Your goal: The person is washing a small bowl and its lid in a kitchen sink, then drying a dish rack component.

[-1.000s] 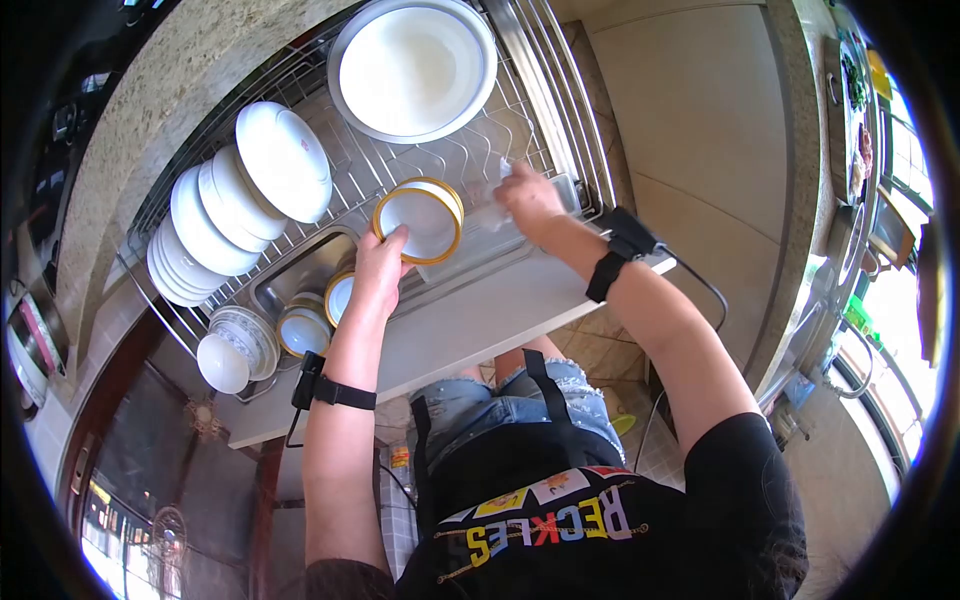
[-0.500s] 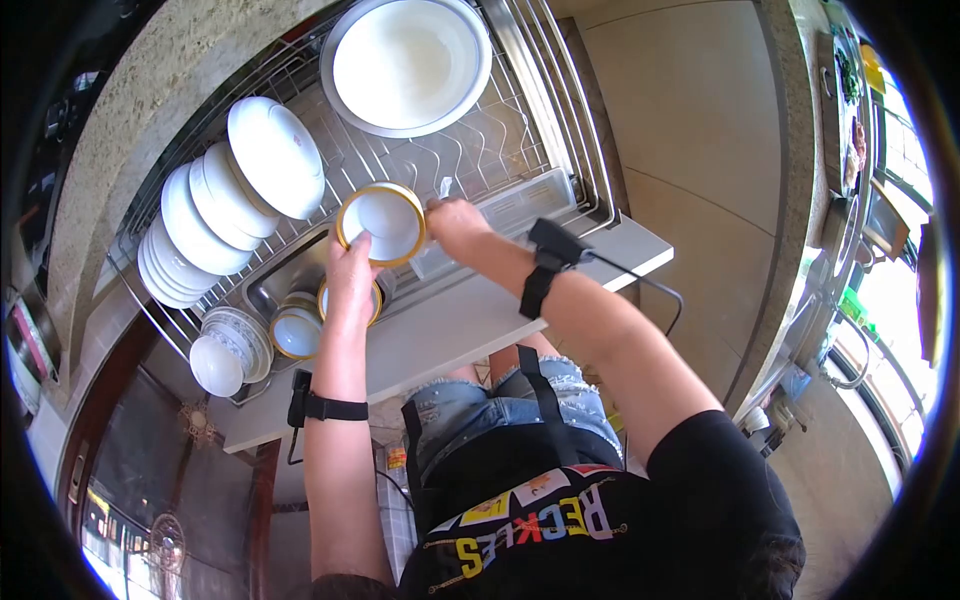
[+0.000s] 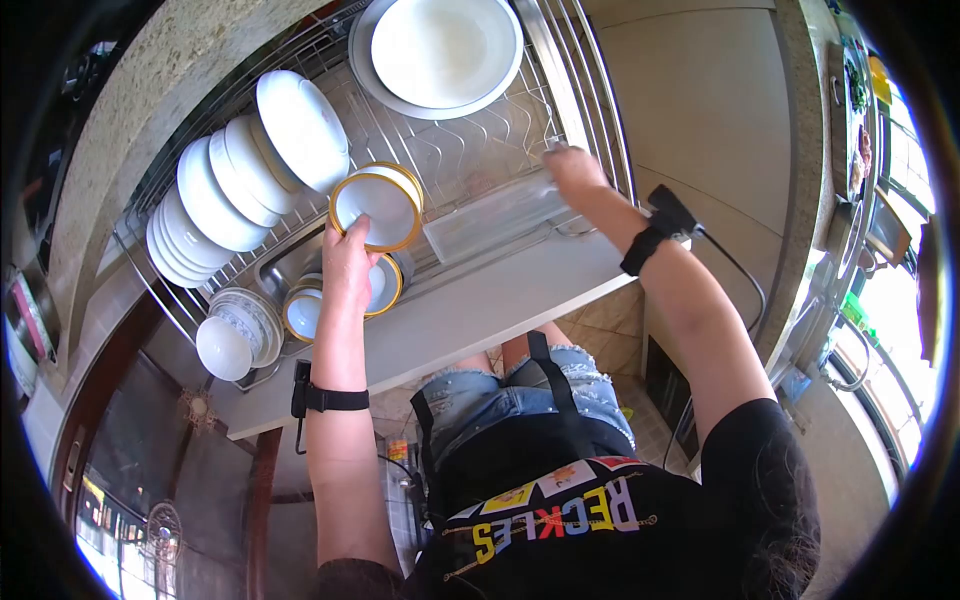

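My left hand [image 3: 348, 262] is closed on a small stack of gold-rimmed white bowls [image 3: 375, 210], its thumb inside the front one. They are tipped toward me above the pull-out dish rack. Below that hand, more gold-rimmed bowls [image 3: 302, 314] sit in the metal tray at the rack's front. My right hand [image 3: 577, 172] is over the right end of the rack, fingers drawn together, slightly blurred. Something small and greyish shows at its fingertips, but I cannot tell what. Just beneath it lies a clear plastic tray [image 3: 490, 222].
White plates and bowls [image 3: 215, 195] stand on edge along the rack's left side. Patterned bowls [image 3: 240, 335] are nested at the front left. Two large white basins [image 3: 440, 55] rest at the back. The drawer's white front panel [image 3: 470, 330] runs close to my body.
My right hand has moved from beside the bowls to the rack's right end. The left hand still holds the bowls, tilted a little differently. The view has shifted slightly.
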Tool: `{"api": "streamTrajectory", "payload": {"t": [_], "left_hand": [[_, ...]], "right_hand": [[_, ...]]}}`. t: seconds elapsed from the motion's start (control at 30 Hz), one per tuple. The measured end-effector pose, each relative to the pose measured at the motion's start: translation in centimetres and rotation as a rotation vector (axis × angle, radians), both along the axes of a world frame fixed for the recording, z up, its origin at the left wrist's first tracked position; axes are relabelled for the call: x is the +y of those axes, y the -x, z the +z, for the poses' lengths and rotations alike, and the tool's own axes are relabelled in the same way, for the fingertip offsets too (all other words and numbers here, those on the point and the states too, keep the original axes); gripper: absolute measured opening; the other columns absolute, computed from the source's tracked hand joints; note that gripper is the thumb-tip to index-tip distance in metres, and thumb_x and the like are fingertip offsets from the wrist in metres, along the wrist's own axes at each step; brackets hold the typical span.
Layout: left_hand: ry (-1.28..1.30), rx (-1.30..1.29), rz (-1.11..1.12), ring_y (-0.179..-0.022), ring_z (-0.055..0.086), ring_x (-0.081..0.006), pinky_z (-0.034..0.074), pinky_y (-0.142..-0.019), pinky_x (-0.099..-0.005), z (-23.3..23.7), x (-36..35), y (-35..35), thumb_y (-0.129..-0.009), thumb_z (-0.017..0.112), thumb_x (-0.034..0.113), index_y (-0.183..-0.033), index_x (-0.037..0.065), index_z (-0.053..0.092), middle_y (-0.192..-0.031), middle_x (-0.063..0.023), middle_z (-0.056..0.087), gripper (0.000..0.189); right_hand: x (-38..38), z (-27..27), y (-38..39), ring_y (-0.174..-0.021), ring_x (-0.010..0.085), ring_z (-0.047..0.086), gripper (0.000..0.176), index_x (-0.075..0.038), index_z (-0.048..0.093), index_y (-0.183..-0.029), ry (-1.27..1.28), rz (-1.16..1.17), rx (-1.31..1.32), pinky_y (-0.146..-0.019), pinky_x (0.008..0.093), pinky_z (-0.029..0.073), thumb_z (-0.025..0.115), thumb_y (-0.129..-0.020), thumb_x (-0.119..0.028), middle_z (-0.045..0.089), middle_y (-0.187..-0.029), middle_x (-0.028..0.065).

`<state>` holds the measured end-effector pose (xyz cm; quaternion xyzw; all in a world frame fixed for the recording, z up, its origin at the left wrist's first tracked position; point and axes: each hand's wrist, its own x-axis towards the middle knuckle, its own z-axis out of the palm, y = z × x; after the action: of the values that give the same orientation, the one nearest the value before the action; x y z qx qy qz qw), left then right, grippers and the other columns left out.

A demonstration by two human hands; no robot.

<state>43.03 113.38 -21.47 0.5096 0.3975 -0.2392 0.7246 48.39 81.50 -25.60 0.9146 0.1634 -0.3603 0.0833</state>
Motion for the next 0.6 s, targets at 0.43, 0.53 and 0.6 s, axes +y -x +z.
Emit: {"api": "streamTrajectory", "payload": {"t": [0.43,0.53,0.6], "left_hand": [[-0.014,-0.032,0.082,-0.107,0.052,-0.0235,0.046,-0.087,-0.0385,0.8,-0.1,0.1,-0.088,0.042,0.005,-0.125,0.005,0.038,-0.118,-0.0125,0.048,0.037],[-0.030,-0.008,0.083,-0.107,0.052,-0.0236,0.046,-0.087,-0.0392,0.8,-0.4,0.2,-0.088,0.042,0.005,-0.125,0.005,0.038,-0.119,-0.0122,0.048,0.037],[-0.044,0.004,0.090,-0.107,0.052,-0.0238,0.046,-0.087,-0.0397,0.8,-0.6,0.2,-0.088,0.041,0.004,-0.125,0.005,0.038,-0.119,-0.0121,0.048,0.037]], "right_hand": [[13.3,-0.7,6.4,-0.082,0.0276,0.060,0.023,-0.004,0.055,-0.089,-0.611,0.133,0.085,-0.069,0.0337,0.051,0.059,-0.066,0.000,0.052,-0.092,0.0111],[12.6,-0.9,7.4,-0.082,0.0258,0.061,0.022,-0.004,0.057,-0.087,-0.589,0.250,0.153,-0.067,0.0336,0.052,0.059,-0.065,-0.002,0.055,-0.088,0.0103],[11.0,-3.0,7.8,-0.080,0.0241,0.062,0.018,-0.004,0.060,-0.083,-0.342,0.344,0.188,-0.065,0.0336,0.052,0.060,-0.065,-0.004,0.060,-0.082,0.0097]]}}
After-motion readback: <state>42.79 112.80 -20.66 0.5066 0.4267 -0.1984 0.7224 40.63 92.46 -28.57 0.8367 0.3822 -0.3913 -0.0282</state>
